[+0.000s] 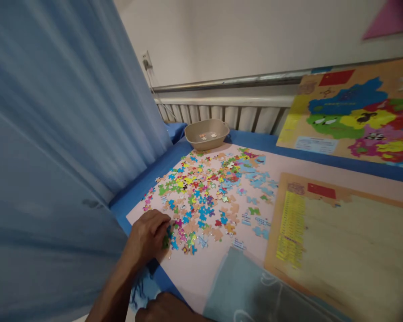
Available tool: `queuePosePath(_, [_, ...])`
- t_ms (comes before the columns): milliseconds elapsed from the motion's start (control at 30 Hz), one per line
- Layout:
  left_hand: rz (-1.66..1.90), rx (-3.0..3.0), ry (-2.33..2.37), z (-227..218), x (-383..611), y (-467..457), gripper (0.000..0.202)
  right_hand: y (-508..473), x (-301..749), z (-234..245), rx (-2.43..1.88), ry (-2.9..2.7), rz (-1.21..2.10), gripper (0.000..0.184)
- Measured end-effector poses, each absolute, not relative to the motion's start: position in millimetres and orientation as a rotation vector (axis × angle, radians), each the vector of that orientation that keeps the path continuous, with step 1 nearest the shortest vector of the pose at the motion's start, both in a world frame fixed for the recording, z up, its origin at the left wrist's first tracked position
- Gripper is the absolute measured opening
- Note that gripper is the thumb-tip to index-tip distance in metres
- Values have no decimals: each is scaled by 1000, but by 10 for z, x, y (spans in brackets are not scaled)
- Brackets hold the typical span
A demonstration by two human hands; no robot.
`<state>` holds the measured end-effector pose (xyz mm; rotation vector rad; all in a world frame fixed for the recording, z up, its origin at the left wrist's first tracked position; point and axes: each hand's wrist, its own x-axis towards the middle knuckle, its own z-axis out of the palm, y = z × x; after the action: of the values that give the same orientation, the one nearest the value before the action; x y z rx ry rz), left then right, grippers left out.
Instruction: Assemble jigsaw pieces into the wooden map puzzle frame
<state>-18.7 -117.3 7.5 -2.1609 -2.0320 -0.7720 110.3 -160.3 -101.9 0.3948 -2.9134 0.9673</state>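
A heap of small colourful jigsaw pieces (208, 197) lies spread on a pink mat (298, 172). My left hand (149, 237) rests at the heap's near left edge. Its fingers are curled down onto the pieces, and what they grip is hidden. My right hand (168, 309) sits at the bottom edge of the view beside a translucent grey-blue bag (245, 290); only its knuckles show. A wooden puzzle board (349, 250) with a yellow list on its left side lies to the right of the heap.
A beige bowl (206, 134) holding a few pieces stands behind the heap. A finished colourful map puzzle (356, 116) leans against the radiator (228, 116) at the back right. A blue curtain (53, 147) hangs along the left. A blue cloth (144, 179) covers the table.
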Motion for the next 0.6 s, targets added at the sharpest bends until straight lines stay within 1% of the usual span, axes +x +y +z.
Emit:
queuePosePath(100, [-840, -2114, -2021, 19, -123, -1401, 15, -1595, 1205, -1072, 440, -2899, 918, 18])
queuePosePath(233, [-888, -2105, -2097, -19, -42, -1671, 14, -1573, 1316, -1104, 472, -2884, 885, 24])
queuePosePath(333, [-819, -2120, -2191, -38, 14, -1806, 11, -1602, 1301, -1136, 444, -2910, 854, 18])
queuePosePath(400, [-766, -2123, -2228, -43, 46, -1852, 11, -1634, 1271, -1164, 423, -2932, 840, 15])
queuePosePath(600, [-706, -2044, -2279, -42, 83, -1849, 18, -1650, 1209, -1216, 418, -2943, 869, 20])
